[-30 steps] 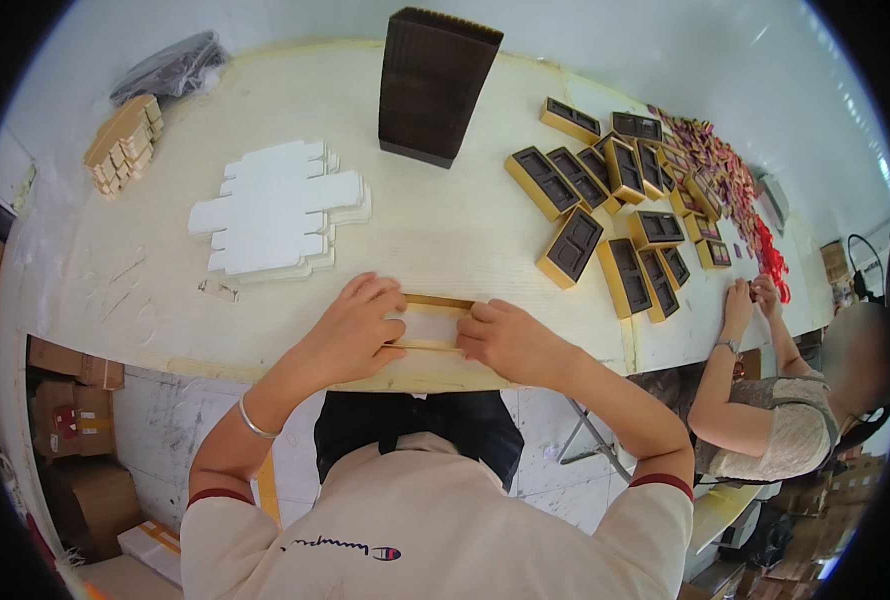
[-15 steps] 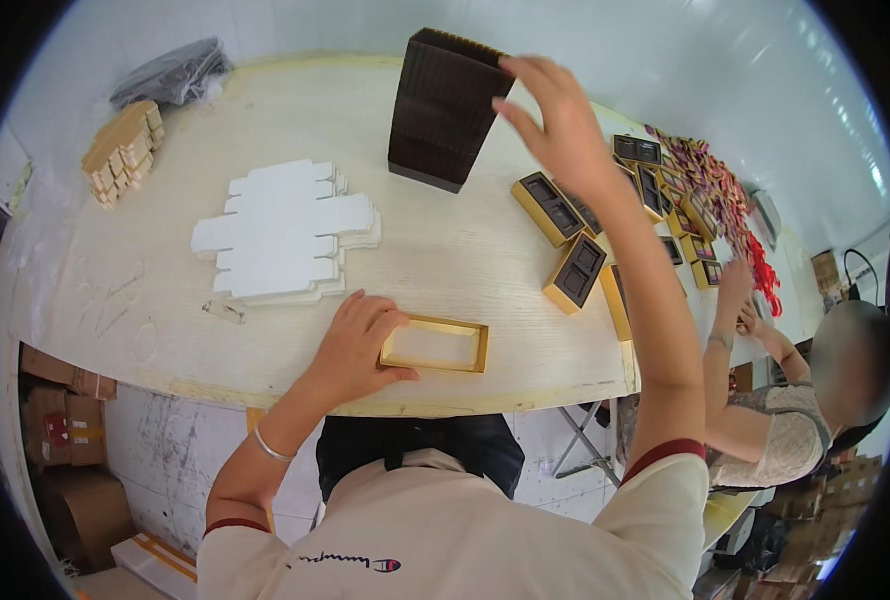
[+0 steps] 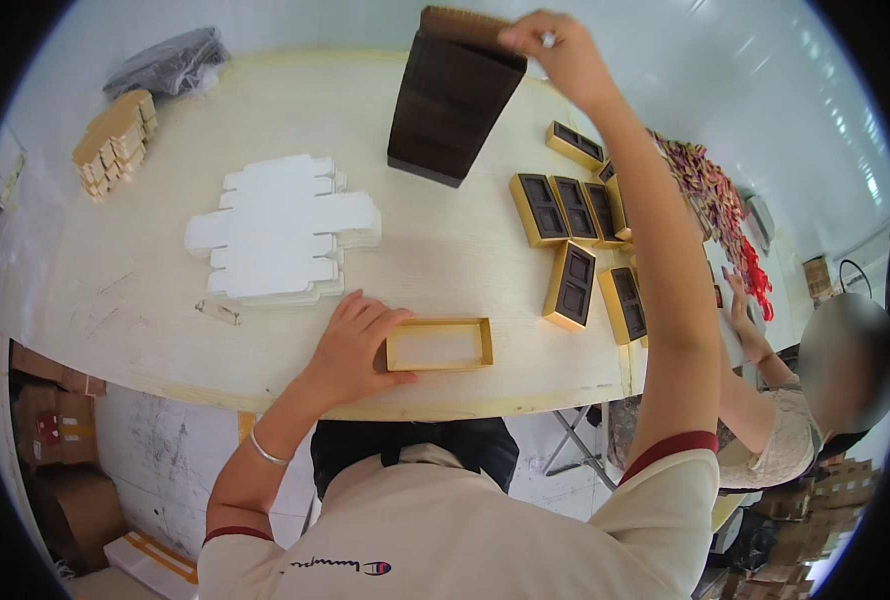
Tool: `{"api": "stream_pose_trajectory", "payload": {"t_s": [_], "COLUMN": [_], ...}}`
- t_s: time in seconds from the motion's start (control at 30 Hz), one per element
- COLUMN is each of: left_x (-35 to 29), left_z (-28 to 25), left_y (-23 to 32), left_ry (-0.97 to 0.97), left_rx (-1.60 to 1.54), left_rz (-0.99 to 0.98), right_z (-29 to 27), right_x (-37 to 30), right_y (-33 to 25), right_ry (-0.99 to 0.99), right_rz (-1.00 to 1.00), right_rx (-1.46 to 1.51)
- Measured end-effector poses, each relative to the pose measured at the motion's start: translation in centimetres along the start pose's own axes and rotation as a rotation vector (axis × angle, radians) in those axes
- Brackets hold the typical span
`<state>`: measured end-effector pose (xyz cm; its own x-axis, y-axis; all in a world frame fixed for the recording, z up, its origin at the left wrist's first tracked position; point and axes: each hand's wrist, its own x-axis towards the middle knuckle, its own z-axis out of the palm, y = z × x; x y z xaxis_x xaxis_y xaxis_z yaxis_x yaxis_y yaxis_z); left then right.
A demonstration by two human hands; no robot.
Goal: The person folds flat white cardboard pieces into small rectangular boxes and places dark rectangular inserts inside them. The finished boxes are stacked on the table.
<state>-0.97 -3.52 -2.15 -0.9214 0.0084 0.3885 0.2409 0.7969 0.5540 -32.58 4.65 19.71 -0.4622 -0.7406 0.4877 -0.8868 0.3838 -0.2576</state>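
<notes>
My left hand [image 3: 354,350] grips the left end of a small open gold box [image 3: 439,369] near the table's front edge, thumb and fingers at opposite sides. The box stands upright with its pale inside bare. Up at the far middle, my right hand [image 3: 562,58] pinches the right end of a brown insert tray [image 3: 470,24] at the top of a tall dark stack of nested trays [image 3: 447,115]. The tray is tilted; its left end is still close to the stack. Part of its right end is hidden by my fingers.
Flat white box blanks [image 3: 280,225] lie stacked at left, and folded gold pieces [image 3: 115,145] farther left. Several gold boxes with dark inserts [image 3: 570,285] stand at right. Beyond are colourful wrapped pieces [image 3: 710,180] and a co-worker's hand [image 3: 747,325].
My right hand has closed on the top tray and tilted it up from the stack. My left hand stays on the gold box. The co-worker's hands have shifted.
</notes>
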Motion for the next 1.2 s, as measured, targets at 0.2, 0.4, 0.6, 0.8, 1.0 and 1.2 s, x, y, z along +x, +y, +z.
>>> {"api": "stream_pose_trajectory", "payload": {"t_s": [0.2,0.4,0.6,0.8,1.0,1.2], "left_x": [-0.3,0.4,1.5,2.2,2.1,2.7], "left_z": [-0.3,-0.6,-0.1,-0.2,0.0,0.4], "left_y": [-0.3,1.2,3.3,3.8,3.8,4.7], "left_ry": [-0.037,-0.082,-0.228,-0.339,-0.335,-0.337], "left_rx": [0.013,0.018,-0.127,-0.093,-0.135,-0.040], "left_rz": [-0.015,-0.043,-0.127,-0.154,-0.192,-0.100], "right_z": [-3.1,0.6,3.5,3.3,1.5,4.9], "right_x": [-9.3,-23.6,-26.1,-27.0,-30.4,-30.9], "right_y": [-3.4,-3.7,-3.4,-4.2,-4.1,-3.9], "right_ry": [0.045,-0.587,-0.690,-0.580,-0.436,-0.337], "right_rz": [0.195,0.819,1.069,0.507,-0.133,-0.191], "right_rx": [1.007,0.866,0.982,0.682,0.450,0.262]}}
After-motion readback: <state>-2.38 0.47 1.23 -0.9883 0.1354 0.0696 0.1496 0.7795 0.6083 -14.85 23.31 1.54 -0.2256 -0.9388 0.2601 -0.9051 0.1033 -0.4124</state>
